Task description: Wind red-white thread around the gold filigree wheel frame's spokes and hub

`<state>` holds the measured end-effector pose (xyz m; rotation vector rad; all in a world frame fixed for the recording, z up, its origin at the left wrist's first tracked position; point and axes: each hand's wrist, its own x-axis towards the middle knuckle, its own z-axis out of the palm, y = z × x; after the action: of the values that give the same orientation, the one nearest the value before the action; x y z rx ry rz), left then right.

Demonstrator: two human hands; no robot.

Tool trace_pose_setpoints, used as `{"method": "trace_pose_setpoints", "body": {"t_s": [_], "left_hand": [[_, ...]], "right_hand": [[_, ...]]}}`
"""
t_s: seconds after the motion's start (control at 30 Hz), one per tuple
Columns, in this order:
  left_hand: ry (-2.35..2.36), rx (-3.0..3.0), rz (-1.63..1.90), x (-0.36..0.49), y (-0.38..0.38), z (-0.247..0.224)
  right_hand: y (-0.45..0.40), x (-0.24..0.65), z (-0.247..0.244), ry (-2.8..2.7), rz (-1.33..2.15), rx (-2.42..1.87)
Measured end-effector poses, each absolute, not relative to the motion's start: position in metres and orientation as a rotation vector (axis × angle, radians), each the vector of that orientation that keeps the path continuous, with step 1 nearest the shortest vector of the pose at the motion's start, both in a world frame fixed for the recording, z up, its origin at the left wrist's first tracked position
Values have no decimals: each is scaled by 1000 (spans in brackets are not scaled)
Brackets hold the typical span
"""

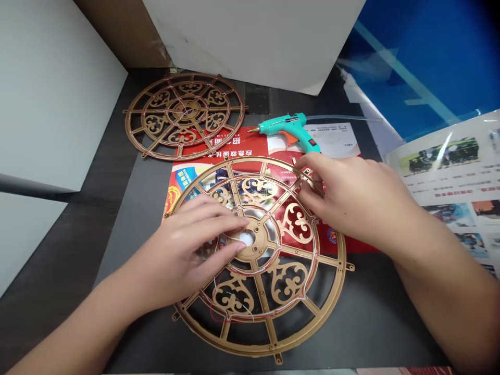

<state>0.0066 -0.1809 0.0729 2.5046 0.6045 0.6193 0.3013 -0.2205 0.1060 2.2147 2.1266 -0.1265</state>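
Observation:
A round gold openwork frame (269, 344) with scroll ornaments lies in front of me, with thin red and white wires along its inner rings. My left hand (195, 245) rests over its left half. The index finger and thumb are apart, their tips beside the hole in the hub. At the upper right, my right hand (336, 192) grips the frame's outer rim between thumb and fingers; part of the rim is hidden behind them. Just beyond that hand is a teal glue gun (287, 127) with an orange trigger, lying on its side.
Another wired gold frame (135, 133) lies at the back left. Red printed sheets (250, 143) are under the near frame and glue gun. A white box (250, 41) stands behind, white panels (50, 94) at left. A printed plastic-covered sheet (449, 161) is at right on the dark table (128, 229).

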Motion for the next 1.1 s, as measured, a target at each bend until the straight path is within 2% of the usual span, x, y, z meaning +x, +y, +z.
{"method": "trace_pose_setpoints", "body": {"t_s": [0.2,0.27,0.37,0.47,0.53,0.63,0.77,1.1], "left_hand": [[576,2560,648,5,-173,79],[561,2557,638,5,-174,78],[646,2545,694,-1,-171,78],[962,2468,981,-11,-157,77],[1241,2372,1142,-17,-141,72],[1496,2093,1005,-22,-118,58],[1518,1933,890,-20,-110,47],[1526,1853,688,-7,-113,52]], "right_hand": [[-219,303,104,2215,-154,2293],[-219,304,103,2291,-258,2382],[-217,307,101,2380,-719,2552],[-215,308,98,2363,-1186,2665],[-213,308,96,2347,-1361,2713],[-209,306,95,2366,-1492,2768],[-207,304,94,2384,-1725,2723],[-209,299,85,2290,-2226,2635]]}}
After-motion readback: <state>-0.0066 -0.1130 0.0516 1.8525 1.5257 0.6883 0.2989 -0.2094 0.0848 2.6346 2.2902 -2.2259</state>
